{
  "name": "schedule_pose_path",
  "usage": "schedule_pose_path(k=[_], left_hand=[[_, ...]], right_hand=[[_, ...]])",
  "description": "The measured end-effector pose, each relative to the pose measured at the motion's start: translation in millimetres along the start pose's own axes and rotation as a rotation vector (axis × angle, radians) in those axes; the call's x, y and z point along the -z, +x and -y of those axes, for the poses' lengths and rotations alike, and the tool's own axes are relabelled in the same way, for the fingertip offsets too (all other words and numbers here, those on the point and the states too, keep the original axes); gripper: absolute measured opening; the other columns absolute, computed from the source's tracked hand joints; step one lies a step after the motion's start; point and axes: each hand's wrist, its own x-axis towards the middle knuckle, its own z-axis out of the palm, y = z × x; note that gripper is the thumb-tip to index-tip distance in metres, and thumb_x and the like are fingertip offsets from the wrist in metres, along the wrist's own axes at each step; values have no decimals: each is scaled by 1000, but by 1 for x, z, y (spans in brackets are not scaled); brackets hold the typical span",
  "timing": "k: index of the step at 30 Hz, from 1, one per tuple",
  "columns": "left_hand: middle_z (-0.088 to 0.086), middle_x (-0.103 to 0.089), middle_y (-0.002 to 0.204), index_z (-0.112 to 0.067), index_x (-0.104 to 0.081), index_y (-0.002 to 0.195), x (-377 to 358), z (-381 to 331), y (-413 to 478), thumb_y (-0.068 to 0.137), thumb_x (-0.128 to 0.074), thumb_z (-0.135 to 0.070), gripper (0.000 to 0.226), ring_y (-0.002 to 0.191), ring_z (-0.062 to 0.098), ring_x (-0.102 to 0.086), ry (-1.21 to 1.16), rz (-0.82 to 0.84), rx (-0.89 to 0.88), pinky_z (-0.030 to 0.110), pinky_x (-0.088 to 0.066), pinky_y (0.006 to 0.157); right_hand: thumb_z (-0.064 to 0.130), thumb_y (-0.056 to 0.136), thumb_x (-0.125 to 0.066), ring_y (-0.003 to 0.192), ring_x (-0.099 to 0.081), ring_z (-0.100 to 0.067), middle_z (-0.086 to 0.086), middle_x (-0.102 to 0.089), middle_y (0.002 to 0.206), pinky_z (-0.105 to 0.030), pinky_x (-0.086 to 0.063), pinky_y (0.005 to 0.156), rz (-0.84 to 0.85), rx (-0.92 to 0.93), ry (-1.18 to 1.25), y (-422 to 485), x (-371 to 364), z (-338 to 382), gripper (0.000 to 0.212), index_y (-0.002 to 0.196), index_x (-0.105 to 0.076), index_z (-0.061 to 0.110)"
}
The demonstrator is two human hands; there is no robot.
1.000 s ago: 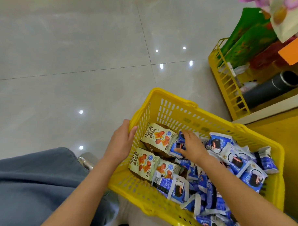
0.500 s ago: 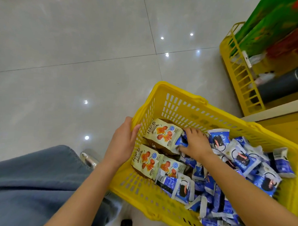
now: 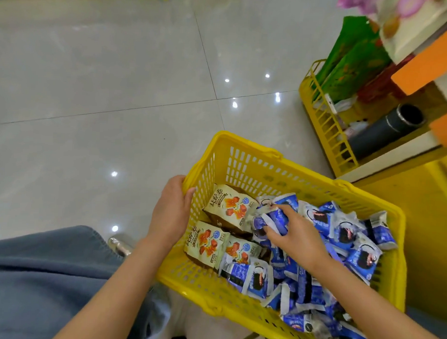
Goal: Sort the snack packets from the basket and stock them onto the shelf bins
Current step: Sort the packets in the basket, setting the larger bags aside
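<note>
A yellow plastic basket [image 3: 245, 167] sits on the floor in front of me. Its left side holds three cream packets with orange cubes [image 3: 230, 205], and its middle and right hold several blue-and-white packets [image 3: 361, 260]. My left hand [image 3: 171, 213] grips the basket's left rim. My right hand [image 3: 295, 235] is inside the basket, fingers closed around a small bunch of blue packets [image 3: 272, 218] lifted a little above the pile.
A yellow wire shelf bin [image 3: 327, 127] stands at the upper right with green bags [image 3: 347, 62] and a dark cylinder [image 3: 386, 129] in it. Orange shelf edges [image 3: 428, 65] jut out above. My grey-trousered knee [image 3: 49, 277] fills the lower left. Grey floor tiles lie beyond.
My right hand has closed on a bunch of blue packets and raised them slightly. The left hand has stayed on the rim. The camera has tilted up a little.
</note>
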Motion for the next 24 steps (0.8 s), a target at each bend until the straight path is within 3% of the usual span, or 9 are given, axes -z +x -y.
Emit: schedule_pose_path(k=[4,7,9,11,13,15,17,20,24], left_hand=[[14,-49,122,-4,-43,129,1,-16,-8,93,-46,-9,36,109,29,-48,133,-98,-58,39,-39,91],[17,-51,121,-1,-51,123,-9,-40,-17,87,-52,2,36,111,33,-47,216,-124,-207,42,-38,95],[10,-50,121,-7,-53,121,-24,-58,-27,91,-50,-5,30,114,25,-45,191,-19,-272,36,-36,97],[-1,-46,119,-15,-53,120,-43,-69,-38,95,-44,-15,26,113,15,-42,104,114,-300,28,-34,97],[-6,-43,115,-18,-52,120,-65,-79,-47,98,-41,-20,25,112,12,-41,16,229,-306,23,-32,94],[-5,-43,119,-18,-50,122,-86,-90,-53,98,-41,-22,26,118,14,-37,-51,340,-270,20,-29,93],[0,-40,131,-17,-45,127,-106,-101,-55,99,-41,-27,30,127,16,-33,-83,468,-199,24,-29,99],[7,-32,143,-13,-33,138,-129,-119,-49,98,-39,-38,47,133,22,-30,-102,653,-52,33,-27,106],[8,-22,152,-12,-15,147,-151,-143,-38,92,-40,-54,73,136,28,-30,-342,805,314,41,-28,107]], right_hand=[[47,82,-59,65,-48,5,20,-54,92,-11,-36,56,-283,-36,91,-42,38,-21,48,126,-43,34],[32,86,-63,104,-55,-15,3,-56,120,-31,-46,83,-386,-115,-18,-68,59,-42,51,133,-43,24],[32,87,-62,122,-46,-17,3,-51,131,-30,-39,96,-199,-107,-124,-85,65,-52,52,134,-42,23],[48,86,-56,125,-39,-10,11,-45,135,-22,-35,97,56,-43,-194,-96,60,-56,54,135,-40,30],[58,83,-49,121,-42,-6,15,-47,132,-19,-36,94,61,-49,-100,-101,60,-57,55,132,-43,33],[54,86,-47,112,-49,-6,11,-52,129,-19,-38,89,-117,-126,45,-96,66,-58,51,130,-47,28],[47,89,-49,115,-47,-11,2,-50,133,-23,-38,94,-256,-176,39,-85,70,-68,51,133,-44,20],[46,89,-53,133,-34,-20,-7,-37,145,-32,-30,108,-195,-313,73,-68,67,-84,67,142,-30,13],[58,77,-63,137,-29,-22,-4,-33,149,-39,-29,113,-108,-400,265,-53,51,-93,88,145,-26,16]])
